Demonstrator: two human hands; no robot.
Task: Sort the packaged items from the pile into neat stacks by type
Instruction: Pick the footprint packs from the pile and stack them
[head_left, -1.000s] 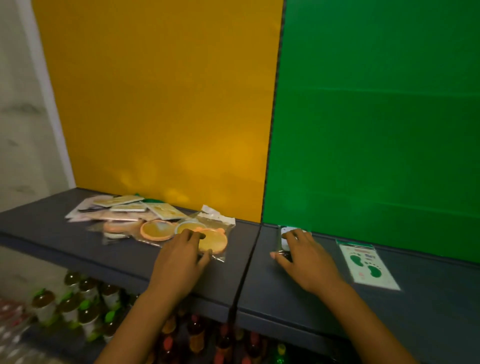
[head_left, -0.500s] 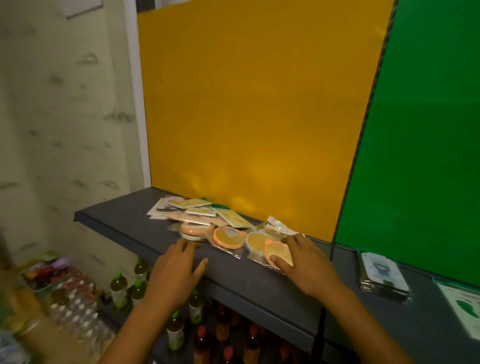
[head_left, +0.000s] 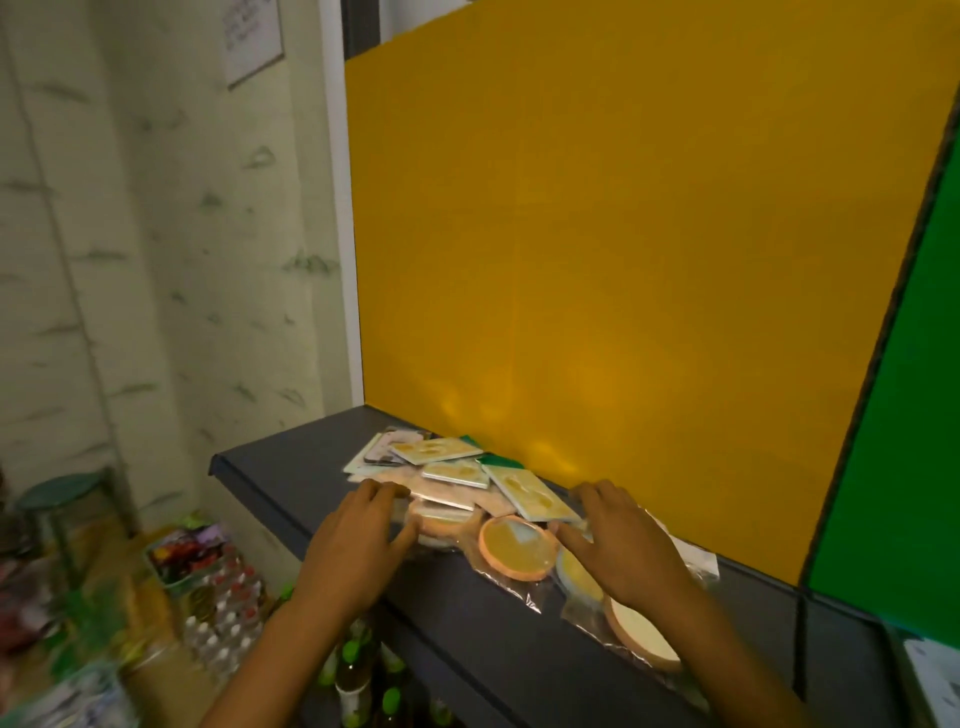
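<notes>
A pile of packaged items (head_left: 457, 478) lies on the dark grey shelf (head_left: 291, 488) against the yellow panel. It holds flat square packs with yellow prints (head_left: 535, 493) and round orange-rimmed discs in clear bags (head_left: 517, 553). My left hand (head_left: 358, 540) rests at the pile's left front, fingers spread and touching the packs. Over the pile's right side my right hand (head_left: 618, 545) lies with spread fingers on the bagged discs. Another bagged disc (head_left: 641, 631) sits nearer, partly under my right forearm.
A green panel (head_left: 893, 467) stands right of the yellow one. A white pack (head_left: 935, 675) shows at the far right edge on the adjoining shelf. Below the shelf stand bottles (head_left: 353, 670) and a crate of goods (head_left: 192, 556); a stool (head_left: 67, 493) is at left.
The view swung left onto the pile. My right hand left the small stack on the right shelf and came onto the bagged discs; my left hand moved to the pile's left front.
</notes>
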